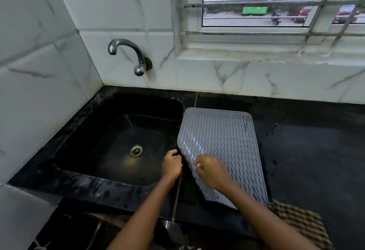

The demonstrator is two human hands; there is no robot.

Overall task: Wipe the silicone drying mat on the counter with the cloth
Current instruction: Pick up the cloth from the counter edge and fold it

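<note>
1. Beside the sink (83, 137), on the black counter (308, 151), our grey drying mat (223, 141) runs lengthwise away from us.
2. Our left hand (171, 163) pinches its lifted near-left edge.
3. Our right hand (210, 170) rests curled on the mat; whether it grips, we cannot tell.
4. Our checked cloth (302, 222) lies at the mat's near-right corner.

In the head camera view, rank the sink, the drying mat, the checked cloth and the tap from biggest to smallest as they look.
1. Sink
2. Drying mat
3. Checked cloth, though it is partly cut off and nearer the camera, so this is unsure
4. Tap
</note>
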